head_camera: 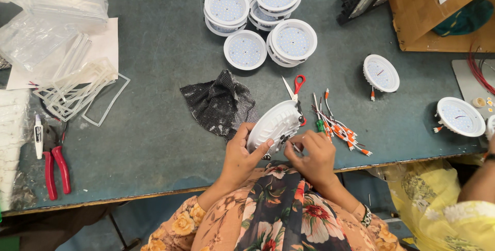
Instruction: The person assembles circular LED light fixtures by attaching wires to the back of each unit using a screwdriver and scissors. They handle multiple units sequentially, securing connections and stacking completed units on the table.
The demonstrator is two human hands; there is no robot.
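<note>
My left hand grips a round white lamp housing, tilted on edge near the table's front edge, thumb on its rim. My right hand pinches something small at the housing's lower right side; what it pinches is too small to tell. A bundle of short wires with orange ends lies just right of my hands. Red-handled scissors lie behind the housing. A black dotted cloth sits to its left.
Several white round LED lamps are stacked at the back. Two more lamps lie at the right. Red pliers, clear plastic bags and white frames lie left. Another person's arm is at the right edge.
</note>
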